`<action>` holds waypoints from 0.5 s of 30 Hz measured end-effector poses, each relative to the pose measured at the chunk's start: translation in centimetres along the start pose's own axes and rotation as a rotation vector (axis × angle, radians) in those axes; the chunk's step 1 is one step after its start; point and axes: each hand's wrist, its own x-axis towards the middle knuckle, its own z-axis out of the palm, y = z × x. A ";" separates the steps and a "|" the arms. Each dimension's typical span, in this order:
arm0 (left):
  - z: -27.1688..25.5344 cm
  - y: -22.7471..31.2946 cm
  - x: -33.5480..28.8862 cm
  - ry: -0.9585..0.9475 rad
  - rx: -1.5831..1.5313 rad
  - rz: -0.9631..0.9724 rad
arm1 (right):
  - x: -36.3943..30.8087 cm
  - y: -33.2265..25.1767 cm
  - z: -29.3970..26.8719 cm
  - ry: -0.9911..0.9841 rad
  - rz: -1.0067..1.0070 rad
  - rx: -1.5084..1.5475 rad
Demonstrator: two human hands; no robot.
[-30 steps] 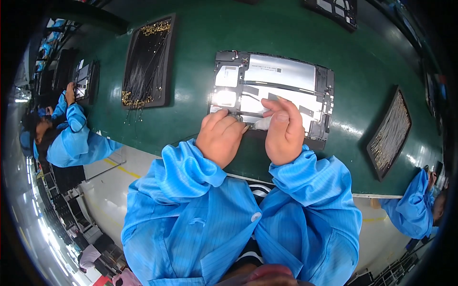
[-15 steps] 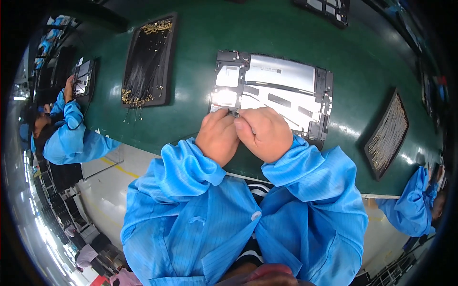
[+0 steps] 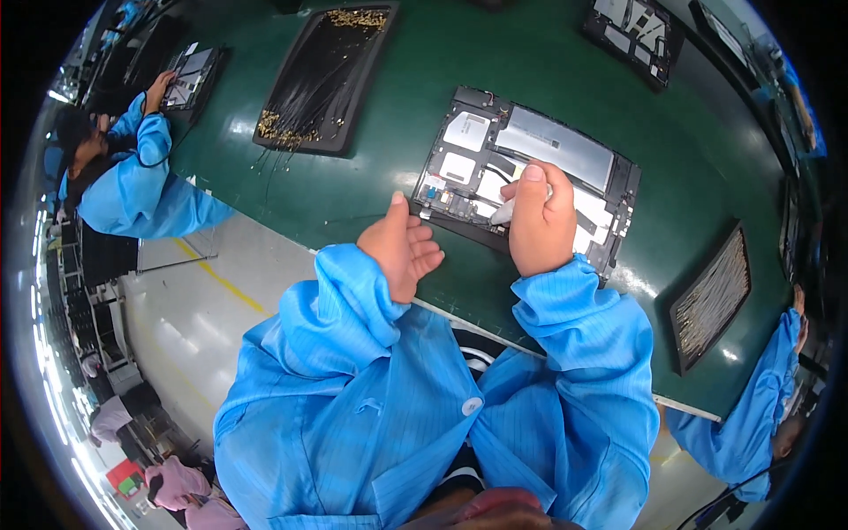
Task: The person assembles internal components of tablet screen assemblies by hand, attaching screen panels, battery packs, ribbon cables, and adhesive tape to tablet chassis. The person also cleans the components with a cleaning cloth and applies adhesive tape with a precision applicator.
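Note:
An opened tablet-like device point(image 3: 555, 141), with a black frame, silvery plates and small boards, lies on the green table in front of me. My right hand point(image 3: 544, 223) is closed round a white, pen-shaped tool point(image 3: 503, 213) over the device's near part. The tool's tip points down and left at the near edge; whether it touches cannot be told. My left hand point(image 3: 399, 247) is open beside the near left corner, fingers loosely apart, holding nothing.
A black tray point(image 3: 352, 124) of black cables with gold ends stands at the far left. Another tray point(image 3: 709, 300), holding grey cables, stands at the right. A similar opened device point(image 3: 632, 35) lies far right. Co-workers in blue sleeves point(image 3: 155, 190) sit on both sides.
My hands have parted. The left has come off the device's near left corner and opened; the right has moved right, now with the white pen-shaped tool. The whole view has tilted.

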 end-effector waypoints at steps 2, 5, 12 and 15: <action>-0.3 -0.1 1.1 0.015 0.002 0.005 | -0.2 1.0 0.2 0.001 -0.002 -0.014; -0.2 0.4 1.5 0.039 0.021 0.005 | -0.1 0.5 0.3 0.014 0.048 0.074; -0.1 1.5 2.2 0.075 0.235 0.104 | -0.7 -0.5 -0.1 -0.007 0.181 0.192; 0.4 2.6 2.0 0.055 0.399 0.134 | -0.4 0.6 0.2 0.007 0.038 0.116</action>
